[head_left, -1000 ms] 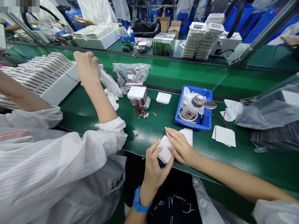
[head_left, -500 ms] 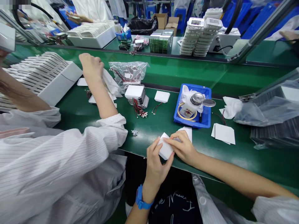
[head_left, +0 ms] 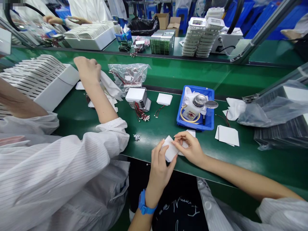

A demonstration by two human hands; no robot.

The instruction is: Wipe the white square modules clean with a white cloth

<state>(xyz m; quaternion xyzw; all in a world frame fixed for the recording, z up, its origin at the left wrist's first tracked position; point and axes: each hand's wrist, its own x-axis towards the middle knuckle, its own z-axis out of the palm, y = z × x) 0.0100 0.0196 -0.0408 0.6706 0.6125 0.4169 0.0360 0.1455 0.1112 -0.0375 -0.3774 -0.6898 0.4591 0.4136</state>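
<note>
Near the front edge of the green bench, my left hand [head_left: 160, 163] grips a small white rectangular panel [head_left: 169, 151] by its sides, tilted up off the surface. The thumb and fingertips of my right hand [head_left: 192, 150] pinch the panel's right edge; whether a thin film or sheet lies between them is too small to tell. A white sheet [head_left: 192, 132] lies partly hidden under and behind my right hand. Farther back are a stack of white-topped panels [head_left: 136, 93] with red and black wires and one single wired panel [head_left: 164, 98].
A blue tray [head_left: 195, 126] holds a dispenser bottle [head_left: 191, 111]. White cards [head_left: 229, 135] and bagged dark sheets [head_left: 279, 136] are at right. Tiny white parts [head_left: 136, 137] lie left of my hands. A co-worker's arm [head_left: 102, 102] reaches across beside a white slotted box [head_left: 57, 85].
My right hand's fingers have gone from lying flat over the panel to pinching its right edge. My left hand keeps its grip. The view has shifted slightly.
</note>
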